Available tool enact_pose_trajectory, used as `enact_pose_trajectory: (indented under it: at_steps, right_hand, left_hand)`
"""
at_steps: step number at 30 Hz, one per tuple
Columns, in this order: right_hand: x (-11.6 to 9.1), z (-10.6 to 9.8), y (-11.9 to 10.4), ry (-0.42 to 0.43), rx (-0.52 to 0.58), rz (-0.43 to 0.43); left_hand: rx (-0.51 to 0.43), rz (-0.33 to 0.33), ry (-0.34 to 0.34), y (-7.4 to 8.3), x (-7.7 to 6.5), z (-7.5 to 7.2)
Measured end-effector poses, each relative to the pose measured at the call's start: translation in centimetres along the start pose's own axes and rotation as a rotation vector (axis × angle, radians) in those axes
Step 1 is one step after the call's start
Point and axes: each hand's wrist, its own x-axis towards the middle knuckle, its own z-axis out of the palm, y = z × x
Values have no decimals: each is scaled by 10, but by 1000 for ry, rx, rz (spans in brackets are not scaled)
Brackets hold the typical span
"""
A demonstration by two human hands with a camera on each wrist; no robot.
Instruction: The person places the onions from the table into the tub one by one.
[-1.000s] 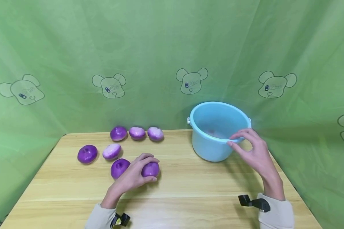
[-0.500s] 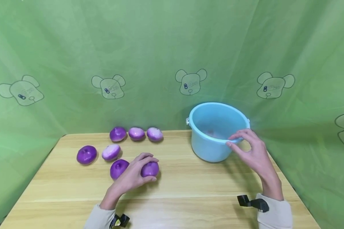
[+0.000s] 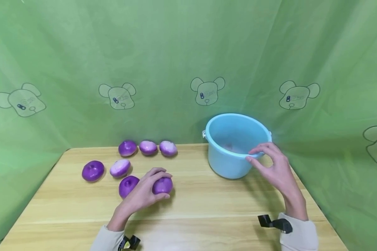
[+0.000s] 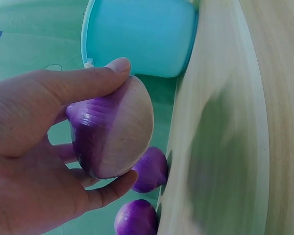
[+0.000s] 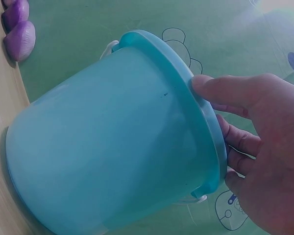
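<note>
My left hand (image 3: 143, 191) holds a red onion (image 3: 162, 185) between thumb and fingers. In the left wrist view that onion (image 4: 118, 129) shows a purple side and a paler side, and it looks raised off the wooden table (image 4: 225, 147). Behind this hand another onion (image 3: 128, 185) is partly covered. Over on the right, my right hand (image 3: 275, 170) pinches the near rim of a light blue bucket (image 3: 227, 164), which stands upright on the table. Up close in the right wrist view, the thumb (image 5: 220, 89) lies on the rim's outside, with the fingers behind it.
Three onions sit in a row along the table's back edge, the middle one (image 3: 148, 147) paler on top. Two more lie at the left: a dark one (image 3: 93, 170) and a pale one (image 3: 120, 168). A green curtain (image 3: 163, 52) hangs close behind the table.
The head view has shifted slightly, so everything appears a little farther left and lower. Both hands keep their holds on the onion and the bucket rim.
</note>
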Motion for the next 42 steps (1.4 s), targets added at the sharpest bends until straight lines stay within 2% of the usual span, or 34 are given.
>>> enact_pose_trajectory:
  at_steps: [19,42]
  right_hand:
    - [0,0,-2,4,33,-8]
    - [-1,-1,-2,6,21,-27]
  left_hand:
    - [-8,-1,-5,4,4,2]
    - [-4,71,11,11,13,4]
